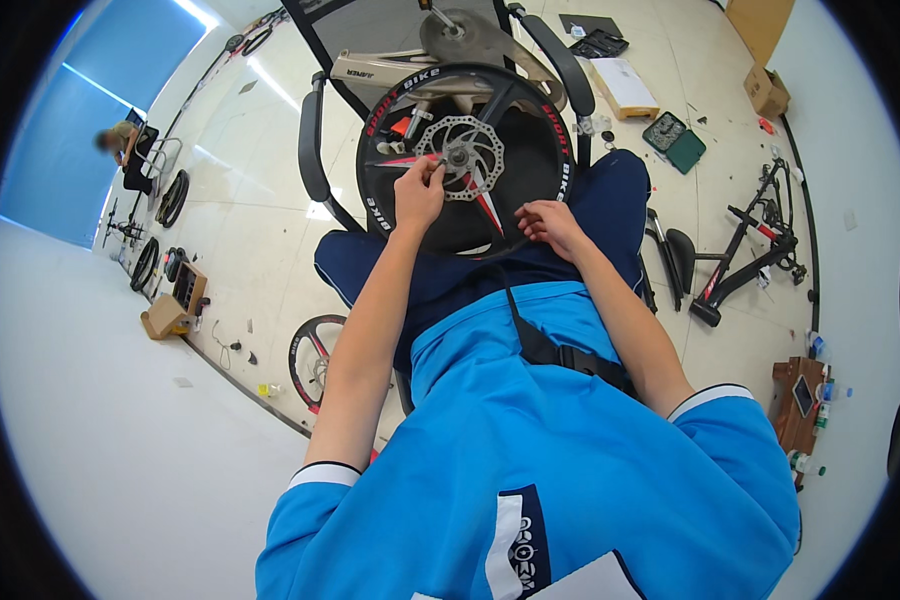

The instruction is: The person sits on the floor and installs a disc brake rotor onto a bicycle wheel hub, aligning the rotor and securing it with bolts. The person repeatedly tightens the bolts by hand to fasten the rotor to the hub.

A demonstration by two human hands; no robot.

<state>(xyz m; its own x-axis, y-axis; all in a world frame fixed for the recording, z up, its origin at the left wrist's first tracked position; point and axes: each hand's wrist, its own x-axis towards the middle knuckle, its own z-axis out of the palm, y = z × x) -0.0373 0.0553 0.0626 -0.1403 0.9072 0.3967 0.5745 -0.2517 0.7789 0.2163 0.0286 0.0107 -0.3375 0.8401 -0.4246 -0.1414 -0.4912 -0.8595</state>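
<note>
A black bicycle wheel point(391, 107) with red and white spokes lies on my lap and against the chair seat. A silver brake disc point(483, 181) is fixed round its hub point(459, 156). My left hand point(419, 193) is over the disc's left side, thumb and fingers pinched together close to the hub. Whatever is in that pinch is too small to make out. At the wheel's lower right rim, my right hand point(551, 226) hovers or rests with loosely bent fingers apart; nothing shows in them.
A black office chair point(314, 140) facing me bears a pale bicycle frame point(375, 68). On the right floor are a black bicycle frame point(745, 258), a green tool case point(684, 150) and a white box point(623, 88). Another wheel point(300, 352) lies at left; a person point(130, 150) sits far left.
</note>
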